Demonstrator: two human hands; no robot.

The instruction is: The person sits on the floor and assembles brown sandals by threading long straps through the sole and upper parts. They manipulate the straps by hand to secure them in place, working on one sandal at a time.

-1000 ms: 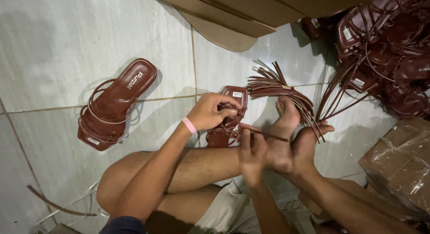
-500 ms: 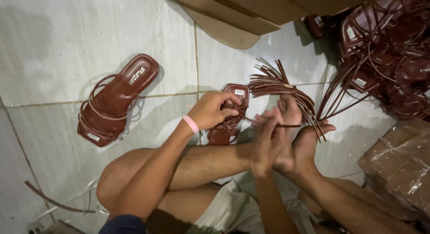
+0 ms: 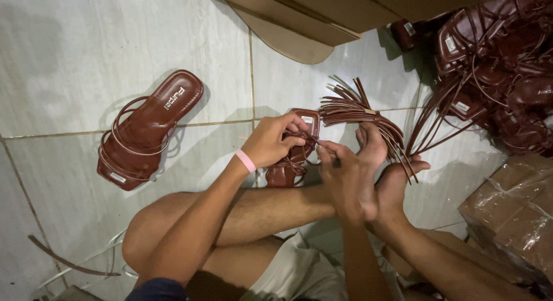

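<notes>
At the left of the frame a finished brown strappy leather sandal (image 3: 147, 128) lies on the white tiled floor (image 3: 69, 53). At centre, the left hand (image 3: 272, 141) grips an unfinished brown sandal (image 3: 294, 154), while the right hand (image 3: 340, 174) pinches its thin brown strap (image 3: 314, 141). A bundle of loose brown straps (image 3: 360, 114) lies just right.

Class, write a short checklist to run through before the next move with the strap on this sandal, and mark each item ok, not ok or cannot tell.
1. Left hand steadies the sandal: ok.
2. Right hand pinches a strap at the sandal: ok.
3. Strap end through its slot: cannot tell, fingers hide it.
4. Spare strap bundle close by, beside the foot: ok.
5. Finished sandal lies apart on the floor: ok.
</notes>
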